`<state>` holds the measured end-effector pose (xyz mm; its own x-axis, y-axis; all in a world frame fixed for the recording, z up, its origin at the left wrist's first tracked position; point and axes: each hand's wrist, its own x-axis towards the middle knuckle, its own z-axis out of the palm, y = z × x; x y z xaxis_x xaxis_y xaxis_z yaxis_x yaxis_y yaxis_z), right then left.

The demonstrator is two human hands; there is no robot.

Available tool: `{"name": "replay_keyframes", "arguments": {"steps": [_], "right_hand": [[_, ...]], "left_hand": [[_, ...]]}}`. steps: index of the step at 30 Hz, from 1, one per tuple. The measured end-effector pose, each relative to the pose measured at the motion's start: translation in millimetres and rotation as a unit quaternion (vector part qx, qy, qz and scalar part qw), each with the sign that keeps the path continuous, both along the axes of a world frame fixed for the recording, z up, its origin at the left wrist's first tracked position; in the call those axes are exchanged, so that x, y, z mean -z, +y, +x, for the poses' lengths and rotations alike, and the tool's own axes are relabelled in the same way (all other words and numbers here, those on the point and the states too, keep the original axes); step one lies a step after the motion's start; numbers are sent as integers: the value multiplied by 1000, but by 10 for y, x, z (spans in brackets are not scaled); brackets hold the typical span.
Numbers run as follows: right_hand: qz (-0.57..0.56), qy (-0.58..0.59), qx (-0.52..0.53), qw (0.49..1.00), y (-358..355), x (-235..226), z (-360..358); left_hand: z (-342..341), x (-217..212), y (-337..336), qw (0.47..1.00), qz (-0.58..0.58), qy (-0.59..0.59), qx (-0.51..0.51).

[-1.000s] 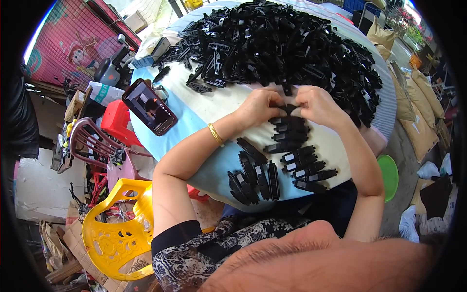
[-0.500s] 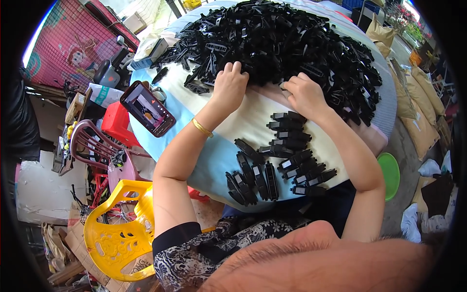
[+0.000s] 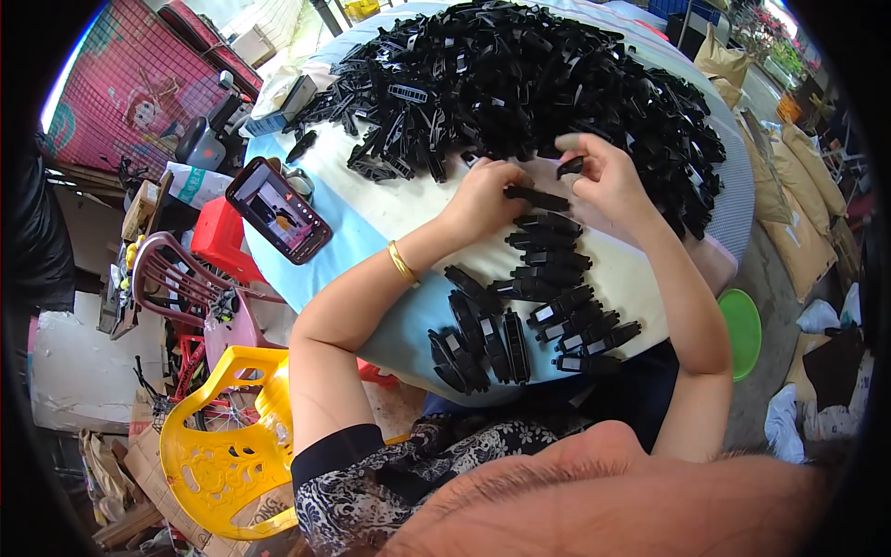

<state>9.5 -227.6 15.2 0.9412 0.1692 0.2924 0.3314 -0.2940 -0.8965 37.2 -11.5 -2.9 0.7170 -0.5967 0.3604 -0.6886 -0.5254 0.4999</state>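
My left hand [image 3: 481, 202] is closed on one end of a long black plastic part [image 3: 540, 198], just beyond a row of similar parts. Pinched in the fingers of my right hand [image 3: 608, 184] is a smaller curved black plastic piece [image 3: 571, 167], held a little above the cloth at the near edge of a big heap of loose black parts [image 3: 529, 84]. Closer to me, black parts lie in neat groups: a stacked row [image 3: 549, 252], a slanting group on the right [image 3: 580, 325] and a fanned group [image 3: 478, 339] on the left.
A striped cloth [image 3: 348, 209] covers the round table. On its left side lie a phone [image 3: 278, 212] with a lit screen and a tissue box [image 3: 283, 104]. A yellow plastic chair [image 3: 218, 446] stands at lower left, a green basin [image 3: 741, 334] and sacks [image 3: 798, 232] at right.
My left hand has come away from the heap, nearer and to the right, and now holds a black part. My right hand has turned and lifted slightly, with a small black piece showing in its fingers.
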Motion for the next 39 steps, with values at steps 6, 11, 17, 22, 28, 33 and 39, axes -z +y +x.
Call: {"name": "replay_keyframes", "arguments": {"steps": [6,11,17,22,28,33,39], "right_hand": [[-206,-13,-41,978,71,-87,-110],[-328,-145,4,933,-8,-37,-117],[-210,-45,17,977,82,-155,-175],[-306,-93,22,947,63,-116,-145],[-245,-126,-29,961,85,84,-33],[-224,-51,-62,971,83,-18,-65],[-219,-195,157,943,-323,-40,102]], "left_hand": [[-45,-15,54,999,-7,25,-35],[-38,-78,52,996,0,83,-33],[-12,-53,64,995,-15,96,-29],[-29,-92,54,994,-8,101,-36],[-56,-23,-35,991,-57,121,-13],[-50,-62,2,988,-63,138,-8],[54,-292,202,998,44,33,-9]]}}
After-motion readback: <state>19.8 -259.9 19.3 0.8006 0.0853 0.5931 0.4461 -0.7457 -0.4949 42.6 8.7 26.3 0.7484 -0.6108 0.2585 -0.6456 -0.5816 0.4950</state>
